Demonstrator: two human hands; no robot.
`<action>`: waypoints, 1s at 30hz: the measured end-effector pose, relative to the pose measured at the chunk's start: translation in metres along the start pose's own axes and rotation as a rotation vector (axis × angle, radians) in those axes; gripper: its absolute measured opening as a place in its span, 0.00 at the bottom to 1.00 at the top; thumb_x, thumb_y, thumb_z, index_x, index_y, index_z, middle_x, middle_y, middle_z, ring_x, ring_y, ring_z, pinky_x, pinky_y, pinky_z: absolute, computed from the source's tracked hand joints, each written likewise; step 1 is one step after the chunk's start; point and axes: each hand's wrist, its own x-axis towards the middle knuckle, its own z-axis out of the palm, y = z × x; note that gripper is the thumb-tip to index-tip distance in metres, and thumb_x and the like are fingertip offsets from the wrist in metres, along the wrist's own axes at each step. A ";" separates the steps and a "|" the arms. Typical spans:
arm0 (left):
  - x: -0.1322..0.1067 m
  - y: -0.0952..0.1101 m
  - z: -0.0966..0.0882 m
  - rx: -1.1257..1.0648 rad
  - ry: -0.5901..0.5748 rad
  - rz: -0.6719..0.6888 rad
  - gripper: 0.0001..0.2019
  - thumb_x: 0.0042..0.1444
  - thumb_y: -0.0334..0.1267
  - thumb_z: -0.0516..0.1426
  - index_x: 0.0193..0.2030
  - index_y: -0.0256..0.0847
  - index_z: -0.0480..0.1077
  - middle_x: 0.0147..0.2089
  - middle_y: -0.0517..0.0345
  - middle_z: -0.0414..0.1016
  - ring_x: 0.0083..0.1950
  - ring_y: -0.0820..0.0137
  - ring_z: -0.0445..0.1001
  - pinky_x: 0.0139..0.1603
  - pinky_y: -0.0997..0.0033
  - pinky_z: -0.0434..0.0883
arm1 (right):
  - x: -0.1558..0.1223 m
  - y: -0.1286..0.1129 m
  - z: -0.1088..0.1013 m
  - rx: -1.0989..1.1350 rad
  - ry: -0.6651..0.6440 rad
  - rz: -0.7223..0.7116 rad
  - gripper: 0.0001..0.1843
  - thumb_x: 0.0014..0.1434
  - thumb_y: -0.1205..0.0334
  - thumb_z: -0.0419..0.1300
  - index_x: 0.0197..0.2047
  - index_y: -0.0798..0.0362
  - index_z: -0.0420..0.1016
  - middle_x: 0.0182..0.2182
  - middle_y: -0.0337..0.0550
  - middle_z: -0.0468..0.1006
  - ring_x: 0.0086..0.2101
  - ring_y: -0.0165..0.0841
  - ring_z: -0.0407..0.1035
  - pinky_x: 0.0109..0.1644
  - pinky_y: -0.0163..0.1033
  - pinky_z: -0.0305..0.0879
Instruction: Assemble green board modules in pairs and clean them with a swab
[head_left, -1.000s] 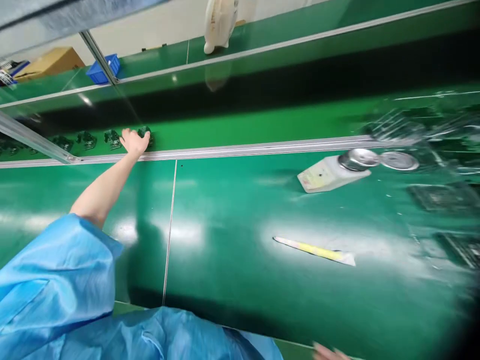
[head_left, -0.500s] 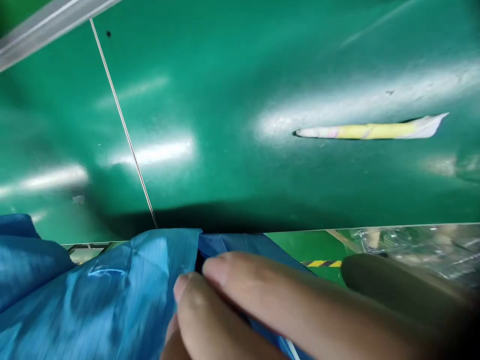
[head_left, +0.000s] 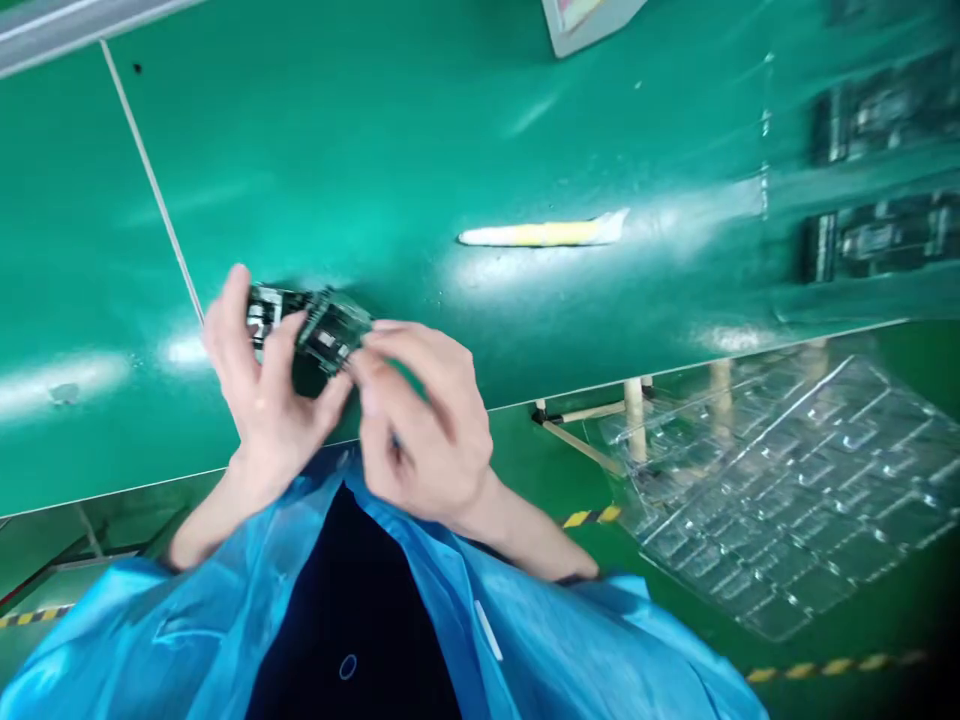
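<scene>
A dark green circuit board (head_left: 328, 335) with metal parts lies low over the near side of the green table, slightly blurred. My left hand (head_left: 262, 385) is curled around its left part, with fingers over the top and the thumb by the near edge. At the board's right corner, the thumb and index finger of my right hand (head_left: 431, 425) are pinched together on it. Fingers cover part of the board, so whether it is one piece or two I cannot tell. Right of my hands lies a thin yellow and white wrapped stick (head_left: 544, 233).
More circuit boards (head_left: 877, 235) lie in clear trays on the right of the green table (head_left: 375, 150). A clear plastic tray stack (head_left: 802, 510) stands below the table edge at right. A grey-white container (head_left: 592, 25) shows at the top.
A hand that was large and close to the camera is gone from there. Both hands are now at the circuit board, and the view has shifted, bringing in the trays at right.
</scene>
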 end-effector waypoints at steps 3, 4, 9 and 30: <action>-0.007 0.022 -0.001 0.280 0.025 0.084 0.40 0.54 0.46 0.67 0.69 0.47 0.54 0.79 0.50 0.30 0.78 0.42 0.32 0.75 0.33 0.37 | -0.017 0.026 0.010 0.021 0.129 0.016 0.35 0.62 0.67 0.54 0.71 0.58 0.51 0.62 0.63 0.66 0.64 0.47 0.61 0.64 0.58 0.68; -0.010 0.027 -0.009 0.348 0.002 0.106 0.42 0.54 0.46 0.66 0.71 0.49 0.51 0.79 0.51 0.31 0.78 0.42 0.33 0.75 0.34 0.41 | -0.023 0.031 0.015 0.033 0.105 0.034 0.39 0.62 0.65 0.55 0.73 0.60 0.45 0.64 0.66 0.62 0.66 0.50 0.58 0.65 0.61 0.66; -0.010 0.017 -0.047 0.178 0.072 0.167 0.41 0.58 0.44 0.63 0.73 0.55 0.47 0.78 0.56 0.43 0.78 0.51 0.43 0.76 0.41 0.50 | -0.030 0.038 0.029 0.076 0.144 0.069 0.51 0.58 0.52 0.64 0.74 0.55 0.40 0.64 0.64 0.62 0.64 0.55 0.59 0.62 0.67 0.65; 0.040 -0.033 -0.005 -0.474 0.262 0.177 0.08 0.57 0.32 0.57 0.40 0.44 0.77 0.40 0.62 0.83 0.45 0.67 0.81 0.68 0.50 0.66 | 0.002 0.055 0.026 0.073 0.144 -0.034 0.48 0.58 0.53 0.67 0.72 0.52 0.43 0.55 0.59 0.72 0.56 0.50 0.69 0.58 0.62 0.71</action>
